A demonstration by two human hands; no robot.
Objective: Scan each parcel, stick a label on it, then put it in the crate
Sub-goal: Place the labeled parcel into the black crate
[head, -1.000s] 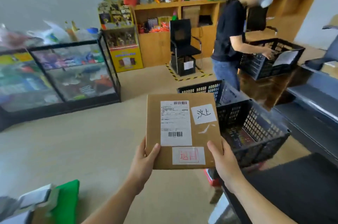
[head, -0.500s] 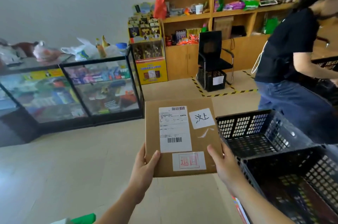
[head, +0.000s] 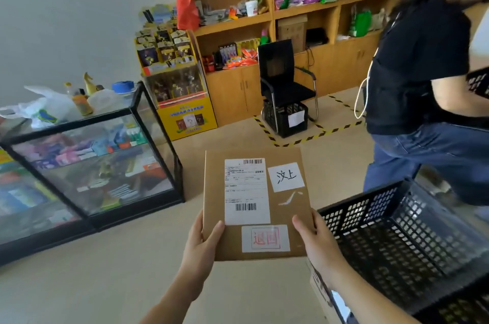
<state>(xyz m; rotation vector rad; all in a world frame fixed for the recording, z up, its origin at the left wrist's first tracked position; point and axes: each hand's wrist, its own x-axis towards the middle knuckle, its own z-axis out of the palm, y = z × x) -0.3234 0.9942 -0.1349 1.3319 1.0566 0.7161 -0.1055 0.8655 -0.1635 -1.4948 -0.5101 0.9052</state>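
Two big fixtures are seen at the back: wooden shelves (head: 304, 14) stocked with goods, and a glass display case (head: 90, 117) at the left. A person in a black top (head: 412, 59) is seen at the right. A black crate (head: 370, 217) is placed at the lower right, and a black chair (head: 280, 77) before the shelves. A flat cardboard parcel (head: 214, 186) is held over the floor, just left of the crate and outside it. Its lower corners are gripped by the left hand (head: 201, 244) and right hand (head: 317, 247), thumbs on top. Three labels are stuck on it: a barcoded shipping label (head: 246, 191), a handwritten white sticker (head: 285, 176) and a red-stamped label (head: 265, 238).
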